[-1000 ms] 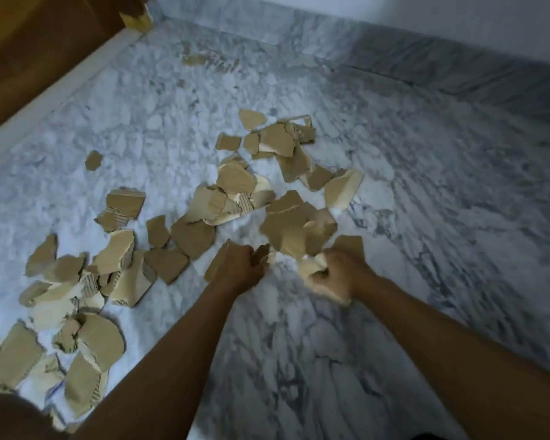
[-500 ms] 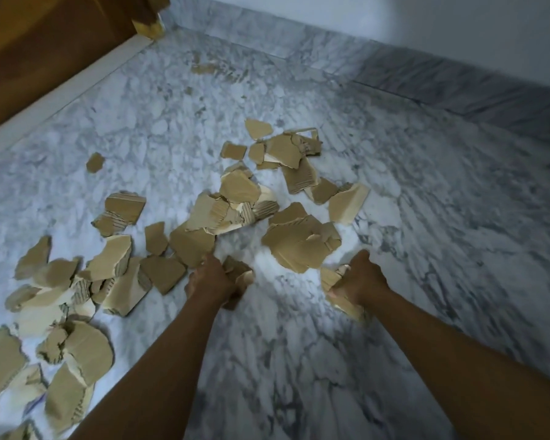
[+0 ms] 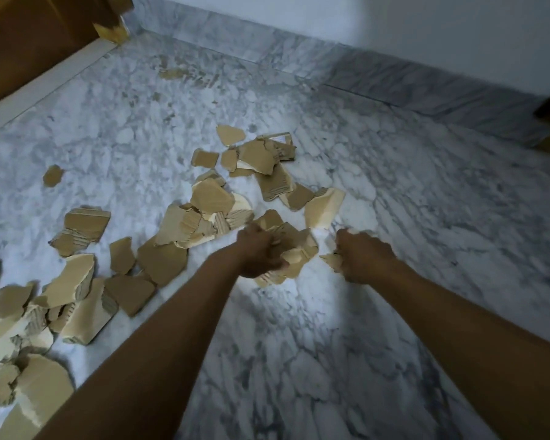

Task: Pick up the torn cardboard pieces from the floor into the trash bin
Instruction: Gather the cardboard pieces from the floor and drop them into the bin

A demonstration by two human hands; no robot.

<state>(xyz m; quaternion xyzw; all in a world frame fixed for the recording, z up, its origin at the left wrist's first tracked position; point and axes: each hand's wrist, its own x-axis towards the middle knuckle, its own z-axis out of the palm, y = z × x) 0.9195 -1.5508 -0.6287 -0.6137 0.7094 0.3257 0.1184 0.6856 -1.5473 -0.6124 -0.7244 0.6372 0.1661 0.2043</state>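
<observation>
From the head view, you are in the gathering step. Your left hand (image 3: pixel 258 254) is closed on a bunch of cardboard pieces (image 3: pixel 294 249) at the near edge of the middle heap. Your right hand (image 3: pixel 361 257) is closed on a smaller scrap (image 3: pixel 331 260) just beside it. Many more pieces lie on the floor (image 3: pixel 299 360): a heap (image 3: pixel 258 173) beyond your hands and a wide spread (image 3: pixel 73 281) to your left.

The trash bin is not in view, so I judge the next move calls for you to turn and find it while you hold both fists tight, because loose scraps may slip out.

The floor is grey-white marble and looks smooth. A marble skirting (image 3: pixel 394 77) runs under a pale wall (image 3: pixel 394 17), and a wooden door (image 3: pixel 35 36) stands at far left.
</observation>
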